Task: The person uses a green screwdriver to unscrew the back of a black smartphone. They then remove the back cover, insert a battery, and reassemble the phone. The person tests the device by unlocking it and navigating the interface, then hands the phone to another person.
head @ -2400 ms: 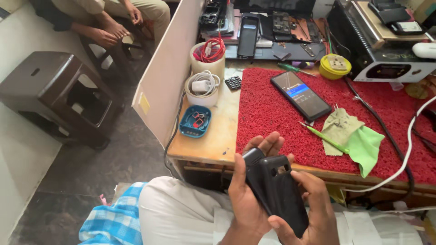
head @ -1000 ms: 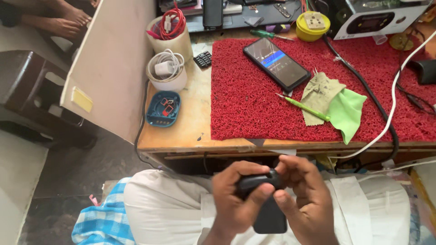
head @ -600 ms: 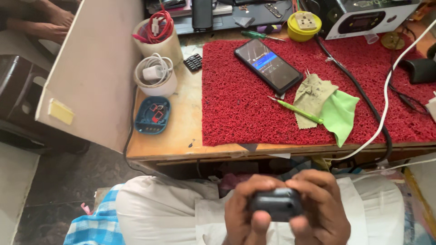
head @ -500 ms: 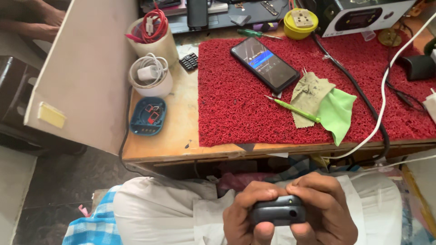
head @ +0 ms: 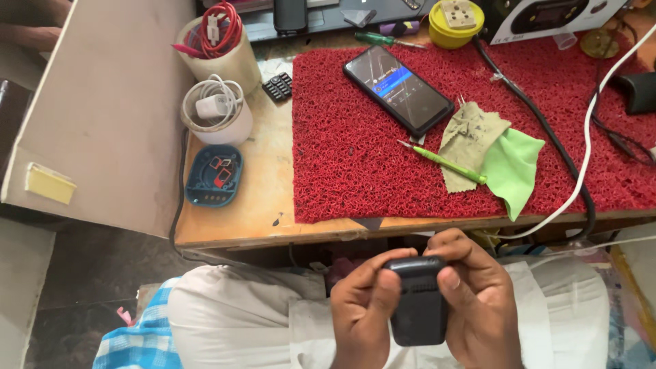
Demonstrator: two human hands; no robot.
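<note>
Wooden bench point(head: 239, 225) across the top half of the frame, with a big red mat point(head: 342, 157) covering most of it and a beige board point(head: 102, 109) standing at the left. On the mat, upper middle, there's a phone point(head: 398, 89) with its screen lit, a green cloth point(head: 512, 171) to its right and a thin green tool point(head: 441, 162) lying slantwise between them. Left of the mat sit two cable cups and a small blue tray point(head: 213, 176). Down at the bottom centre, over the lap, both hands are wrapped round a black case point(head: 418, 307): left hand point(head: 362, 314) curled on its left edge, right hand point(head: 478, 307) on its right edge, thumbs up near the top. Its long axis runs top to bottom in the frame, and it sits right between the hands, equally close to both.
</note>
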